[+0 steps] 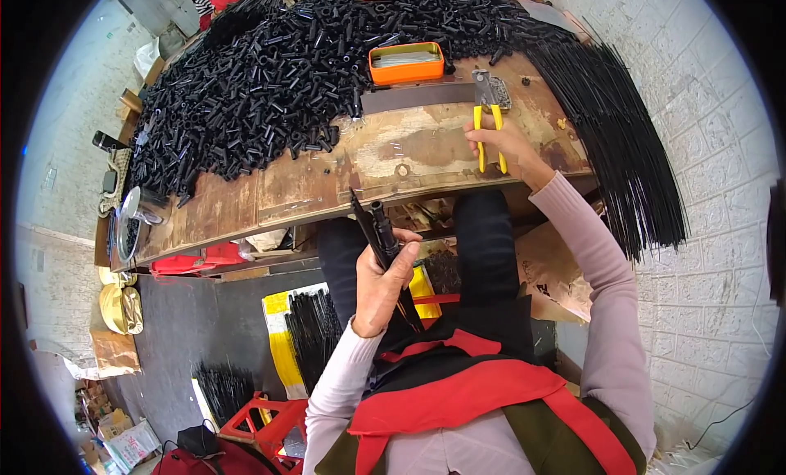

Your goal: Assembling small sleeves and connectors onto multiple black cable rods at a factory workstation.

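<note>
My left hand (380, 285) is closed around thin black rods (360, 215) and a black tubular fitting (381, 223), tilted up in front of my lap below the table edge. Above the tabletop, my right hand (509, 144) grips pliers (479, 119) by their yellow handles, jaws pointing to the far side. Beside the jaws lies a small container of tiny metal bits (502, 94). A grey flat strip (417, 98) stretches to the left of the pliers. Several thin metal pins (397, 149) are scattered on the wood.
A big heap of black tubular parts (254, 90) covers the wooden table's (295, 184) far left side. Behind the strip stands an orange box (405, 72). Long black rods (614, 139) hang off the right end near a white brick wall (696, 131). More rod bundles (313, 332) stand on the floor.
</note>
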`<action>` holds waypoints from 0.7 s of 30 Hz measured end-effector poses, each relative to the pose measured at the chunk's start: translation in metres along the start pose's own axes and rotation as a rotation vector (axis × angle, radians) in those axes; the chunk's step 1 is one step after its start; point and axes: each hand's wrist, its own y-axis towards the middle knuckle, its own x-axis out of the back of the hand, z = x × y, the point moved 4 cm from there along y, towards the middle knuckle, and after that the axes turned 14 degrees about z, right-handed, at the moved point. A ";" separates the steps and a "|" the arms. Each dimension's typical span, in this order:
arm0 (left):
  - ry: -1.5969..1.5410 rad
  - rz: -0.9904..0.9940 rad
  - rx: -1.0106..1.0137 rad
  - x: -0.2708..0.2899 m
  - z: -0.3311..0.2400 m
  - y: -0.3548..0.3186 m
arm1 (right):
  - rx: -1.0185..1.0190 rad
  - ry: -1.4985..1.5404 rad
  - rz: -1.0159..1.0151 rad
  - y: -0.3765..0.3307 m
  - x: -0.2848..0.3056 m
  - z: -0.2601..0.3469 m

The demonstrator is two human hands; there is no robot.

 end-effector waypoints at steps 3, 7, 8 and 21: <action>0.014 0.001 0.031 -0.001 -0.001 0.000 | -0.062 -0.273 -0.015 0.003 0.000 0.005; 0.000 0.009 -0.016 0.004 0.002 -0.004 | -0.050 -0.229 0.056 0.003 -0.012 0.016; -0.004 0.006 -0.019 0.005 0.002 -0.006 | -0.034 -0.135 0.061 0.003 -0.016 0.019; 0.014 -0.012 -0.003 0.011 -0.002 -0.002 | -0.128 -0.239 -0.007 0.013 0.005 0.016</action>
